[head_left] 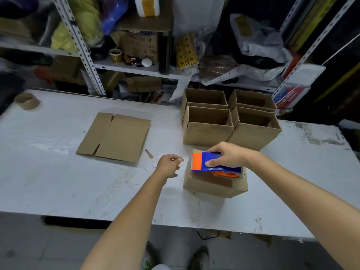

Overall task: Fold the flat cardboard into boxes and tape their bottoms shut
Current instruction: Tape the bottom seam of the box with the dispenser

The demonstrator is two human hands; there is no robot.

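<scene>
**Fig. Taping step, head view.** R hand (229,155) grips the blue-and-orange tape dispenser (213,162) from above, fingers curled round its body. It holds the dispenser on or just over the box (212,187), which stands near the front edge of the white table (58,172), closed face up (prob. its bottom). L hand (169,165) pinches the free end of the clear tape (185,157) betw. thumb and forefinger, just left of the orange cutter end, other fingers curled in. The strip is faint, so contact w/ the box cannot be told. The flat cardboard blank (115,136) lies unfolded further left, well apart. Four open boxes (229,118) stand in a block behind.

Judged stage: bottom seam abt. to be taped. The next move prob. calls for anchoring the tape end over the box's left edge, drawing the dispenser rightward along the seam w/ firm pressure, then cutting.
</scene>
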